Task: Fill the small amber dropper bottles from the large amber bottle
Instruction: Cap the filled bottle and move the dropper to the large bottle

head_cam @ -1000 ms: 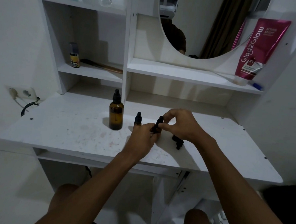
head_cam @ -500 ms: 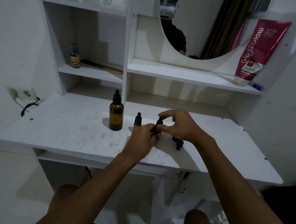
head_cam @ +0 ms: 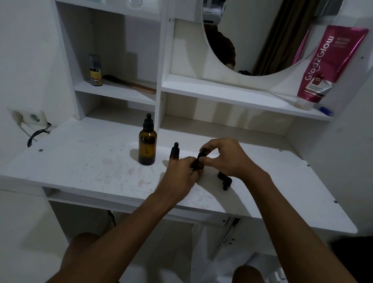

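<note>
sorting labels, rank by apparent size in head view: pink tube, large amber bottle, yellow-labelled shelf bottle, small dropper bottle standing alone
1. pink tube
2. large amber bottle
3. yellow-labelled shelf bottle and small dropper bottle look alike; the first sits farther back, the second partly hidden by the left hand

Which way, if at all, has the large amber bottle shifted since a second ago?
No. The large amber bottle stands upright in the same spot on the desk, just left of the shelf divider, as before.
</note>
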